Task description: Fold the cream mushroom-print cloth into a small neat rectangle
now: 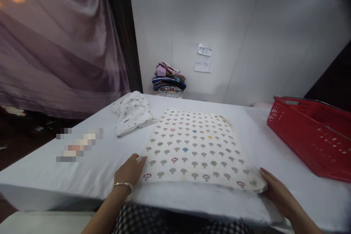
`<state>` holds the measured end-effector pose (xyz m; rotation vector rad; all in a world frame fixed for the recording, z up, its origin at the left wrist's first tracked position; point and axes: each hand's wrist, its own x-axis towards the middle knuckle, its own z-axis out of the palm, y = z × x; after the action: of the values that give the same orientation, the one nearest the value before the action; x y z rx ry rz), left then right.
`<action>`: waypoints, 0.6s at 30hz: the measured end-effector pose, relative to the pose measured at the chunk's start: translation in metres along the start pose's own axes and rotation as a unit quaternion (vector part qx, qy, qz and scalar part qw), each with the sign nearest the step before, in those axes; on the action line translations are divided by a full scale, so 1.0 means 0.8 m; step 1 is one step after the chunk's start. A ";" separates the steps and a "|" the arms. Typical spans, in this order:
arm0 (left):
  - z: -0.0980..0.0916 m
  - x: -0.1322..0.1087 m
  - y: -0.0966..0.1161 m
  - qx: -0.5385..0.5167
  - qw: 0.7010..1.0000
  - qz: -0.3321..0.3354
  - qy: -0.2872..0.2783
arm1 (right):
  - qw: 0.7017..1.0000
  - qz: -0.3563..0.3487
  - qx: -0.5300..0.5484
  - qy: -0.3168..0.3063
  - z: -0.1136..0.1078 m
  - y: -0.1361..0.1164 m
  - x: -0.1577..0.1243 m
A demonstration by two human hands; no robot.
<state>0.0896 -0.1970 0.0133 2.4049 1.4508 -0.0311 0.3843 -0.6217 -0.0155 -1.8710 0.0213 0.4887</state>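
Observation:
A white cloth (pixel 194 153) printed with grey and coloured mushrooms lies spread flat, its near edge close to the table's front. My left hand (pixel 130 170), wearing a bracelet, rests at its lower left edge. Thumb and fingers are apart there, with fingertips touching the border. At the near right corner, my right hand (pixel 276 192) lies against the cloth with its fingers stretched out; some of them are hidden behind the palm. That corner looks rounded and slightly raised. Beyond my left hand lies a folded white cloth (pixel 134 113) with small dark prints, its top part bunched.
A red plastic basket (pixel 304 139) stands on the right of the white-covered table (pixel 90 175). Folded fabrics (pixel 169 78) are stacked by the back wall, near paper notes (pixel 203 58). A blurred item (pixel 79 146) lies at left, before a purple curtain (pixel 63 44).

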 end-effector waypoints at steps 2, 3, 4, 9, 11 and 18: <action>0.003 0.007 0.005 0.003 1.000 0.015 0.015 | 0.997 0.044 0.061 -0.025 0.002 -0.002 -0.001; 0.006 0.009 0.007 0.007 1.000 0.020 0.017 | 0.996 0.049 0.073 -0.025 0.001 -0.002 -0.002; 0.009 0.010 0.009 0.010 1.000 0.022 0.013 | 0.996 0.040 0.072 -0.015 -0.001 -0.002 -0.003; 0.017 0.000 0.010 0.006 0.999 0.033 -0.025 | 0.999 -0.025 0.007 0.039 -0.020 0.010 -0.003; 0.017 -0.004 0.005 -0.001 0.999 0.025 -0.031 | 0.998 -0.026 -0.036 0.037 -0.022 0.018 -0.002; 0.012 0.006 -0.019 0.009 0.999 0.002 -0.034 | 0.975 -0.065 -0.209 0.029 -0.023 0.028 0.013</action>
<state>0.0804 -0.1889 -0.0005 2.3960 1.4211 -0.1243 0.3941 -0.6439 -0.0341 -2.2816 -0.1764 0.3661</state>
